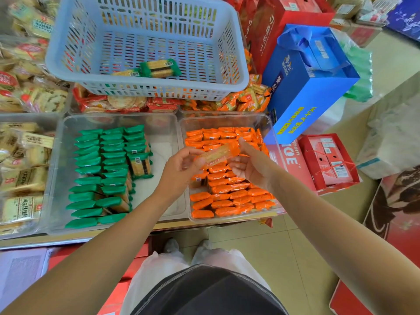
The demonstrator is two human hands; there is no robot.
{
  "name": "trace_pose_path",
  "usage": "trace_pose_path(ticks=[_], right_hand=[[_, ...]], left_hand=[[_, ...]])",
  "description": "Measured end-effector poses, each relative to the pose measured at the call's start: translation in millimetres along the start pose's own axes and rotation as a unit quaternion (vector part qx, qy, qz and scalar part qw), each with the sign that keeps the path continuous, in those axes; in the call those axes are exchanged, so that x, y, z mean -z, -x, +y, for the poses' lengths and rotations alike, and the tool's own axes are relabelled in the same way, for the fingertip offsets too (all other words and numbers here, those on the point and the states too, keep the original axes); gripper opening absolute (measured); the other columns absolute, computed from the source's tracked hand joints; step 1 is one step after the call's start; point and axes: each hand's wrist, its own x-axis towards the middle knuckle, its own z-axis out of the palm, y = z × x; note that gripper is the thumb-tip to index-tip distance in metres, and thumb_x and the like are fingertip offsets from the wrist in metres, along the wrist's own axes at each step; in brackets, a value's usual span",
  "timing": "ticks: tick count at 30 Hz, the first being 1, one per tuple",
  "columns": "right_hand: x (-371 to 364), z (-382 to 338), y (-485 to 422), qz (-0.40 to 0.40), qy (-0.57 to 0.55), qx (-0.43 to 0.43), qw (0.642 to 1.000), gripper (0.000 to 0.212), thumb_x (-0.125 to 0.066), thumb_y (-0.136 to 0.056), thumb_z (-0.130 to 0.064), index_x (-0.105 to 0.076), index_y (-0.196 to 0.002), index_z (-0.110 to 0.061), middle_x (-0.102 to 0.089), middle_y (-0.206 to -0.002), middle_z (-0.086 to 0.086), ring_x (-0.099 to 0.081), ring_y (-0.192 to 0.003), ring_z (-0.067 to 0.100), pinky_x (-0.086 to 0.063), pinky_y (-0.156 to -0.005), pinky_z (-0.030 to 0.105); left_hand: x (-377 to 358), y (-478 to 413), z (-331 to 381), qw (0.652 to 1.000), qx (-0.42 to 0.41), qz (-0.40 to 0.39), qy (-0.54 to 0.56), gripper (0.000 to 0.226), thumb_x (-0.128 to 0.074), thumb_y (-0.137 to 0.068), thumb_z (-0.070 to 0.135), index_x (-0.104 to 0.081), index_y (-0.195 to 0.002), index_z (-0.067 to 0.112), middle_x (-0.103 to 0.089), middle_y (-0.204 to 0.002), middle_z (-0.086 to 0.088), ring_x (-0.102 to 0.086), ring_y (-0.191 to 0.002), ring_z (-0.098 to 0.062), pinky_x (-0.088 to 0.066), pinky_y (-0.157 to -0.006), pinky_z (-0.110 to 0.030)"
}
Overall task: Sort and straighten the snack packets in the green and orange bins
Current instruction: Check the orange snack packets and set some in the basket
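Left hand (179, 167) and right hand (248, 167) pinch one glossy oblong orange packet (218, 155).

Arms: the left forearm (102, 258) and right forearm (329, 223) are bare from the lower frame edge to the wrists. The left hand (179, 169) and right hand (252, 167) are bare.

Torso: a dark grey top (204, 294). Its curved hem carries one line of pale contrast stitching.

Legs: loose off-white trousers (156, 271) with lightly creased fabric.

Feet: pale grey-white shoes (171, 245) with rounded toes. Finer detail is blurred.
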Motion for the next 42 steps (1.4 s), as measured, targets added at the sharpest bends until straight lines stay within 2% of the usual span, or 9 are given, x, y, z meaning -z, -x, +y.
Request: trace_pose_path(ticks=[4, 7, 10, 12, 15, 22, 26, 36, 42], right_hand=[[-4.7, -4.3, -2.5, -0.024, 0.003, -0.004, 1.0, 0.022, -0.067, -0.089, -0.026, -0.063, -0.104, -0.01, -0.067, -0.101, 0.009, -0.067, -0.089, 0.018, -0.056, -0.064, 0.023], [-7.2, -0.9, -4.8, -0.013, 0.119, 0.052, 0.991, 0.03, -0.073, -0.084, -0.011, -0.061, -0.11, -0.008, -0.067, -0.103, 0.006, -0.067, -0.091, 0.015, -0.054, -0.067, 0.023], [-9.5, 3.3, -6.6, 0.023, 0.338, 0.199, 0.92, 0.026, -0.08, -0.077, -0.008, -0.066, -0.096, -0.017, -0.068, -0.091, -0.002, -0.065, -0.085, 0.011, -0.054, -0.07, 0.019], [-14.4, 8.9, -8.3, -0.001, 0.397, 0.261, 0.88, 0.024, -0.081, -0.076, -0.008, -0.069, -0.096, -0.015, -0.07, -0.089, -0.005, -0.067, -0.086, 0.011, -0.056, -0.076, 0.021], [-25.6, 22.8, -10.8, -0.034, 0.462, 0.315, 0.828, 0.026, -0.08, -0.077, -0.005, -0.072, -0.099, -0.015, -0.068, -0.093, -0.003, -0.065, -0.087, 0.012, -0.053, -0.079, 0.023], [-33.3, 61.2, -27.6, -0.096, 0.562, 0.364, 0.737, 0.03, -0.082, -0.072, -0.006, -0.073, -0.1, -0.011, -0.07, -0.095, -0.004, -0.06, -0.084, 0.007, -0.041, -0.075, 0.006], [-34.1, 77.2, -35.7, -0.065, 0.619, 0.391, 0.678, 0.02, -0.079, -0.076, -0.014, -0.075, -0.095, -0.016, -0.074, -0.094, -0.001, -0.065, -0.086, 0.018, -0.052, -0.076, 0.033], [-27.7, 84.7, -40.8, -0.073, 0.657, 0.399, 0.635, 0.011, -0.064, -0.086, -0.02, -0.071, -0.082, -0.013, -0.071, -0.08, 0.001, -0.066, -0.073, 0.022, -0.048, -0.066, 0.034], [-29.1, 76.7, -63.5, 0.027, 0.668, 0.415, 0.617, 0.02, -0.081, -0.072, -0.012, -0.074, -0.091, -0.014, -0.063, -0.089, 0.008, -0.059, -0.086, 0.029, -0.05, -0.069, 0.04]], left_hand=[[1.2, 2.9, -2.6, 0.985, -0.071, -0.007, -0.157, 0.019, -0.073, -0.087, 0.018, -0.064, -0.102, 0.024, -0.062, -0.119, 0.007, -0.057, -0.113, -0.009, -0.051, -0.089, -0.027], [7.3, 3.5, -8.1, 0.957, -0.119, -0.037, -0.261, 0.03, -0.074, -0.084, 0.02, -0.06, -0.111, 0.022, -0.051, -0.132, 0.005, -0.048, -0.125, -0.013, -0.048, -0.098, -0.031], [21.8, 4.6, -20.5, 0.923, -0.137, -0.041, -0.358, 0.046, -0.058, -0.088, 0.034, -0.052, -0.131, 0.018, -0.035, -0.153, 0.001, -0.033, -0.14, -0.016, -0.031, -0.111, -0.03], [28.9, 7.5, -30.8, 0.9, -0.149, -0.055, -0.405, 0.048, -0.047, -0.093, 0.036, -0.05, -0.135, 0.013, -0.03, -0.157, -0.004, -0.029, -0.144, -0.019, -0.028, -0.115, -0.036], [29.9, 11.7, -42.9, 0.874, -0.152, -0.086, -0.453, 0.047, -0.044, -0.097, 0.027, -0.046, -0.141, 0.008, -0.027, -0.159, -0.008, -0.026, -0.146, -0.024, -0.026, -0.118, -0.047], [31.6, 13.4, -56.3, 0.853, -0.135, -0.111, -0.492, 0.057, -0.038, -0.097, 0.025, -0.033, -0.15, 0.004, -0.022, -0.161, -0.011, -0.019, -0.149, -0.023, -0.017, -0.121, -0.044], [34.0, 16.6, -57.2, 0.848, -0.133, -0.116, -0.5, 0.064, -0.024, -0.097, 0.04, -0.03, -0.151, 0.005, -0.019, -0.161, -0.01, -0.016, -0.15, -0.022, -0.014, -0.121, -0.042], [38.2, 15.3, -65.0, 0.83, -0.147, -0.112, -0.526, 0.063, -0.025, -0.101, 0.041, -0.025, -0.153, 0.005, -0.015, -0.162, -0.009, -0.009, -0.151, -0.02, -0.011, -0.122, -0.041], [38.5, 17.3, -70.5, 0.819, -0.13, -0.112, -0.548, 0.066, -0.017, -0.101, 0.046, -0.004, -0.155, 0.01, 0.004, -0.164, -0.004, 0.012, -0.15, -0.012, 0.002, -0.122, -0.033]])
